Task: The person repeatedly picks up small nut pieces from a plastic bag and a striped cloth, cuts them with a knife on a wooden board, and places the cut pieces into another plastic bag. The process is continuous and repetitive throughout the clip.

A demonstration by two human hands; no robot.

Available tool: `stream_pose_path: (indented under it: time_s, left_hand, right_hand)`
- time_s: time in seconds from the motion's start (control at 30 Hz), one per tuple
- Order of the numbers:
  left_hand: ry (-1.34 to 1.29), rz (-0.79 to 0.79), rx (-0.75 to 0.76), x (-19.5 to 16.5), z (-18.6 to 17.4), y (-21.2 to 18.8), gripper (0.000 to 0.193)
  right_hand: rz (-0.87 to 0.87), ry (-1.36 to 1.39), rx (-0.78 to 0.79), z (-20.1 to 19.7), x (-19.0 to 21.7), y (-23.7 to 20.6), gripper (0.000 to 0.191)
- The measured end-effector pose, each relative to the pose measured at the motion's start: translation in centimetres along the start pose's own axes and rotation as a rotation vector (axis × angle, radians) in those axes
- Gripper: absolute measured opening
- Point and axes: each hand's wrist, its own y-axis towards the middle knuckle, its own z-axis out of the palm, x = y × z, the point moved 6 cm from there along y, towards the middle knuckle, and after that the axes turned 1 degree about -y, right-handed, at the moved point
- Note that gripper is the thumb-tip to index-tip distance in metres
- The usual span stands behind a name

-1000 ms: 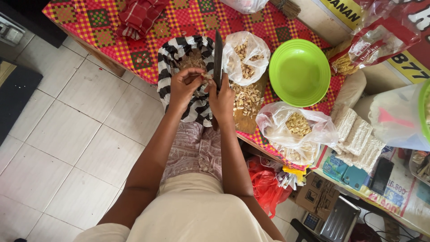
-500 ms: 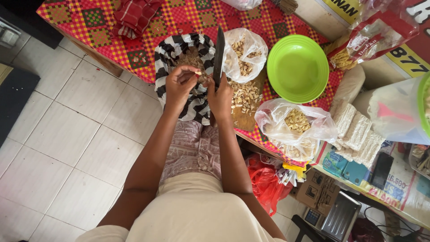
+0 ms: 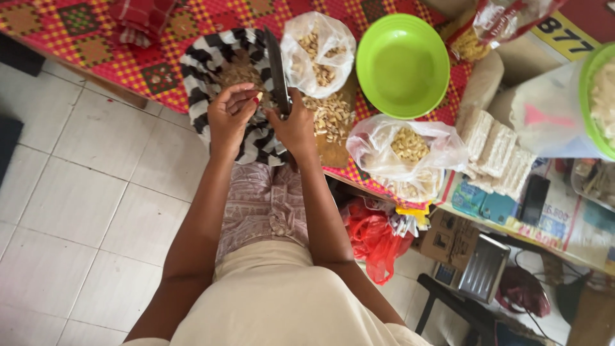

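Observation:
My right hand (image 3: 295, 125) grips the handle of a large dark knife (image 3: 277, 64), its blade pointing away over the table. My left hand (image 3: 232, 112) pinches a small pale clove-like piece (image 3: 248, 97) right beside the blade. Both hands hover over a black-and-white striped bag (image 3: 202, 61) holding brownish peelings. A wooden board (image 3: 333, 150) with a heap of pale peeled pieces lies just right of my right hand.
A clear plastic bag of pieces (image 3: 318, 48) sits behind the board, another bag (image 3: 410, 150) to its right. A bright green bowl (image 3: 402, 65) rests on the red patterned tablecloth (image 3: 96, 45). Pale wrapped blocks (image 3: 493, 150), boxes and a red bag (image 3: 371, 237) crowd the right; tiled floor lies left.
The view has shifted slightly; my hands stay over the striped bag, the left fingers turning the small piece against the knife.

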Motion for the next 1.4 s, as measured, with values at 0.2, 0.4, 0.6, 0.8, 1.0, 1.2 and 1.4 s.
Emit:
stream_pose_path:
  time_s: [0.2, 0.4, 0.6, 0.8, 1.0, 1.2, 1.4]
  left_hand:
    - [-0.131, -0.125, 0.146, 2.2, 4.9, -0.4, 0.021]
    - [0.184, -0.059, 0.395, 4.0, 11.6, 0.2, 0.022]
    - [0.810, 0.303, 0.500, 7.5, 18.4, -0.5, 0.011]
    - [1.258, 0.549, 0.467, 13.3, 21.7, 1.0, 0.009]
    - [1.419, 0.703, 0.452, 14.6, 22.3, 0.4, 0.006]
    - [1.259, 0.863, 0.383, 10.8, 22.1, -0.7, 0.007]
    - [0.774, 0.387, 0.508, 8.1, 21.2, -0.7, 0.005]
  right_hand:
    - [0.064, 0.017, 0.023, -4.1, -1.4, -1.0, 0.033]
    - [-0.058, -0.372, -0.284, -14.8, -6.9, -1.6, 0.021]
    - [0.376, -0.324, -0.509, -26.3, -11.8, -6.2, 0.027]
    - [0.417, -0.185, -0.592, -28.3, -12.1, -8.2, 0.031]
    - [0.430, -0.143, -0.500, -26.3, -12.6, -7.5, 0.030]
    - [0.388, -0.171, -0.385, -22.9, -13.3, -6.2, 0.031]
    - [0.257, -0.135, -0.284, -19.6, -12.3, -5.5, 0.032]
